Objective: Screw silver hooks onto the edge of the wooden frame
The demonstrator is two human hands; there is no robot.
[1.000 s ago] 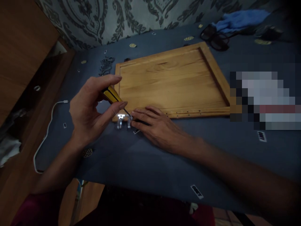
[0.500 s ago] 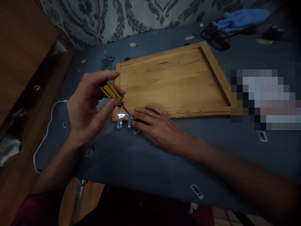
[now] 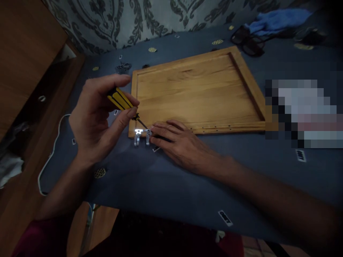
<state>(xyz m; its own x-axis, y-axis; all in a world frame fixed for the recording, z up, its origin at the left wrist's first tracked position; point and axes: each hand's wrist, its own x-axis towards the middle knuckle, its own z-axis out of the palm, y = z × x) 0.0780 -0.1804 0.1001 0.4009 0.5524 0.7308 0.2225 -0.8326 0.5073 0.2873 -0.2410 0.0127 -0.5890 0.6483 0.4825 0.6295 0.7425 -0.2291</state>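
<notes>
Screwdriver (image 3: 122, 100), yellow and black, pinched in left hand (image 3: 91, 116), right hand (image 3: 182, 146) outstretched on panel (image 3: 190, 89)

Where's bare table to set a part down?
Dark tablecloth, only its print showing: between left forearm and right forearm, and between the wooden panel's near edge and right forearm. Crowded: panel's near-left corner, with left hand, right hand, screwdriver, metal bracket; far right, sunglasses and blue cloth.

Dim light is leaving the desk (image 3: 171, 192) shadowy; glare is whitening the metal bracket (image 3: 138, 131); pixel blocks are masking the right edge.
</notes>
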